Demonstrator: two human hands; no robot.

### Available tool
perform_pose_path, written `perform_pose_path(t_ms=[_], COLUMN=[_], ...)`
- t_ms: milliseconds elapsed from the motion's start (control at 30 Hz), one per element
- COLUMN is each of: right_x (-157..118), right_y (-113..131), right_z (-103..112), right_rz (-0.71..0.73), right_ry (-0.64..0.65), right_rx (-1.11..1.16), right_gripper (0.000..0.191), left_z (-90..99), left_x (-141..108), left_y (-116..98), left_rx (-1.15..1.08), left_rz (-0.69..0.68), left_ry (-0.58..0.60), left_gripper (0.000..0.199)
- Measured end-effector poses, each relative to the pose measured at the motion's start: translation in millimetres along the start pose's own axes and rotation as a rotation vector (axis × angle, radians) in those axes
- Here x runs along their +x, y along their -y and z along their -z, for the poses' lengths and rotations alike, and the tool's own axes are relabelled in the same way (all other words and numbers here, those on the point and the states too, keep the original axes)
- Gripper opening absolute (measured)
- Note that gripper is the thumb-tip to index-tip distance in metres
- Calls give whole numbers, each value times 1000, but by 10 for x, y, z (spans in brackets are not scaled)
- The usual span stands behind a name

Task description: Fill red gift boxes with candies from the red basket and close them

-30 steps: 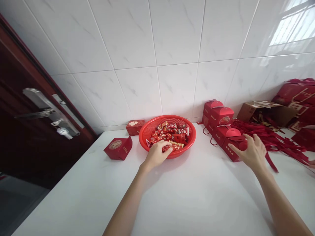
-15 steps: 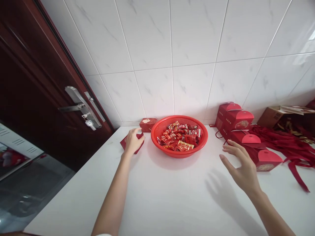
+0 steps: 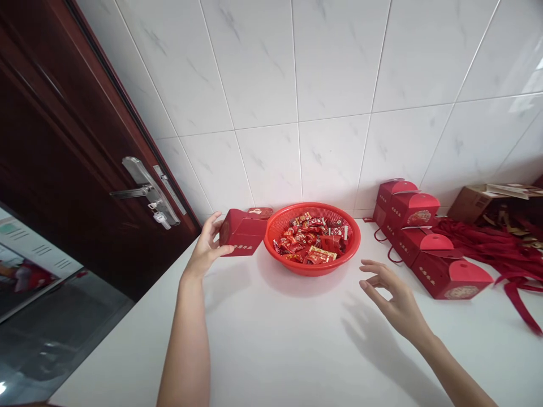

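Note:
My left hand (image 3: 206, 246) grips a dark red paper box (image 3: 244, 233) by its left end, thumb in front, holding it above the table just left of a red plastic basket (image 3: 311, 268). Red and gold wrapped sweets (image 3: 311, 240) lie inside the basket. To the right of the basket, my right hand (image 3: 392, 297) hovers over the white table with its fingers apart and holds nothing. Behind the held box, a small red box (image 3: 260, 212) stands partly hidden against the wall.
Several red boxes (image 3: 424, 249) with rounded flaps stand at the right. Dark red ribbons (image 3: 475, 243) and a cardboard box (image 3: 473, 203) lie beyond them. White tiles rise behind the table (image 3: 288, 350); a brown door (image 3: 80, 147) is at the left.
My left hand has lifted the dark red box off the table and tilted it. My right hand has moved left, away from the stacked boxes.

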State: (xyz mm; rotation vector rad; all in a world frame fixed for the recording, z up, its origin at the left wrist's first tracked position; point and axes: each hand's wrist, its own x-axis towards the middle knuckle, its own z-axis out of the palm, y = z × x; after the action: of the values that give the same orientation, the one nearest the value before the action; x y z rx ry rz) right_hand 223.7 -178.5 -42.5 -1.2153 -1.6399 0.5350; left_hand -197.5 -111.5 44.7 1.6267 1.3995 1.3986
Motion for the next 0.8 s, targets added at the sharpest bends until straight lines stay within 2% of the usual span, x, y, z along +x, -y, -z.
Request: perform_pose_path(t_ms=[67,133,233,333,433,533,600,667,733,800], right_x=[-6,-16,-40,-69,-92,-111,-126,-145,-165,-184], right_y=[90,182,269,271,217,153,118,96,83,74], right_z=[-54,-94,-107,-75,-49,-64,-92,-120,-140,-154], right_rz=[-75,-126,-128,-140,-223,-242,-204,-166,-150,-142], right_ry=[68,155,243,255,251,255,249,235,217,200], right_rx=[99,219,410,485,493,469,403,337,301,264], right_gripper=[39,43,48,51,50,50,46,42,38,35], left_z=[-150,-417,-918,-1319,-1489,-1506,-1501,-1510,-1527,-1537], left_x=[-93,-207,-398,-559,-649,-682,-693,-703,-712,-715], left_y=[-171,-316,-453,-503,-520,-538,-548,-551,-550,-551], left_rx=[-146,-178,-76,111,234,280,280,265,251,262], left_rz=[-161,-219,-203,-148,-146,-170,-179,-197,-234,-274], left_ry=[192,423,711,875,917,936,949,925,864,795], left_gripper=[104,110,121,123,122,121,112,86,52,28])
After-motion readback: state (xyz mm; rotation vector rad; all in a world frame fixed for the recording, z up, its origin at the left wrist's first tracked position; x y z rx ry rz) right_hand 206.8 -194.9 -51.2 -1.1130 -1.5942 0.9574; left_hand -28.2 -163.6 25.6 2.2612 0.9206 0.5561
